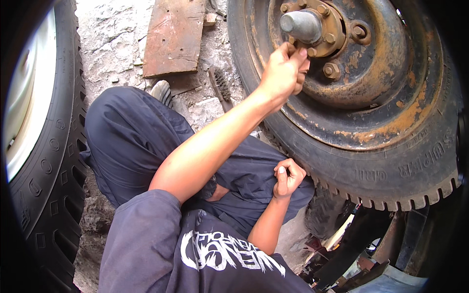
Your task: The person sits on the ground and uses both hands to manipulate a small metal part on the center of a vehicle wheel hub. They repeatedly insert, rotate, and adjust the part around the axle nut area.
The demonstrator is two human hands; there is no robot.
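One black tyre around a white rim fills the left edge of my feed. Just right of it, the dark-trousered legs are folded on rough stone ground, and a grey striped shoe shows beyond the knee. Farther off lies a brown slab, slightly curved and dotted with small holes; to its right and nearer, a bristled brush rests on the ground, its lower end hidden behind the forearm. Mid-scene, the left hand reaches far and right, its fingers bunched narrow at the lower left of the hub; I cannot tell whether they grip a bolt there. Much nearer, the right hand is curled in beside the right-hand tyre, and I cannot tell if anything is inside it. At far right, the hub sits in the middle of a rusty wheel, with a blunt grey shaft jutting out, bolts ringing it, and a bigger nut on the wheel just nearer. Metal parts crowd the near right corner, too dim for me to sort out.
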